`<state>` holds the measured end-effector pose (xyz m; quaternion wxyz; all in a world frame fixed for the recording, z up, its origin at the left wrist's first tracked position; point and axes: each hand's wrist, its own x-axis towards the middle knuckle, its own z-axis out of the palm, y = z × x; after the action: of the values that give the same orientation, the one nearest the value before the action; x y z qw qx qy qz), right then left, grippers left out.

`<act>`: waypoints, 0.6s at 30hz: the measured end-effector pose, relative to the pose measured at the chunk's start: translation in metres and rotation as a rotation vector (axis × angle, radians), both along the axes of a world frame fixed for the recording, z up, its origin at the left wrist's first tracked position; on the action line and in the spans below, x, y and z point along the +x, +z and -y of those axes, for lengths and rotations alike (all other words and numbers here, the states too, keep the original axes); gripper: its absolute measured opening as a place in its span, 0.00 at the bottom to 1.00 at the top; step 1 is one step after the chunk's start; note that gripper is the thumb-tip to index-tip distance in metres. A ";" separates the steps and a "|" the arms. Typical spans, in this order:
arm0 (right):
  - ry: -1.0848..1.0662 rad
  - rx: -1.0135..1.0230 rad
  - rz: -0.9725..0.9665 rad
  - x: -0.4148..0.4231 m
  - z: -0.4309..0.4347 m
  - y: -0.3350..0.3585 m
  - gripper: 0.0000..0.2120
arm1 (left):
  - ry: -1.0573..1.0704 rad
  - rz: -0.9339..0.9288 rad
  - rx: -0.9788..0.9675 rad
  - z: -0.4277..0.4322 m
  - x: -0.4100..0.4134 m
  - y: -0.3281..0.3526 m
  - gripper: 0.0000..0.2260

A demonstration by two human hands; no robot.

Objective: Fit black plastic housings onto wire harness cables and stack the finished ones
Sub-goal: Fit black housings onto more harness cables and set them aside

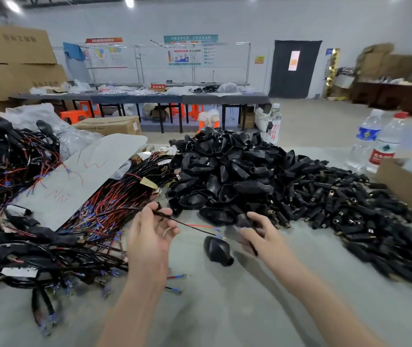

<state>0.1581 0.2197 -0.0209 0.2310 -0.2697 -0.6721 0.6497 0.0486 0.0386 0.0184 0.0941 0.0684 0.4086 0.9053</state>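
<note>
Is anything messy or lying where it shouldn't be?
One black housing lies alone on the table between the left hand and right hand, apart from the big housing pile. A grey board sits tilted on the tangled wire harnesses. Nothing looks broken.

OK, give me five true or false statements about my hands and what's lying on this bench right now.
1. The left hand pinches a thin black cable. True.
2. The right hand lies flat and holds nothing. False: its fingers curl round a small black part, too blurred to identify.
3. A single black housing lies on the table between the hands. True.
4. The housing pile sits left of the wire harness pile. False: it sits to the right of it.
5. Water bottles stand at the far right. True.
</note>
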 end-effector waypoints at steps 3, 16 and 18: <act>-0.044 -0.579 -0.239 0.028 -0.008 -0.008 0.14 | -0.068 0.019 0.001 -0.020 0.014 -0.007 0.08; 0.156 -0.956 -0.440 0.058 -0.014 -0.009 0.14 | -0.326 0.008 0.006 -0.052 0.042 -0.029 0.06; 0.217 -0.970 -0.466 0.058 -0.012 -0.006 0.15 | -0.323 0.019 -0.009 -0.052 0.040 -0.031 0.06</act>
<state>0.2160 0.2317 -0.0273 0.1544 -0.1234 -0.2504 0.9478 0.0888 0.0907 -0.0126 0.2425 0.1241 0.3952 0.8773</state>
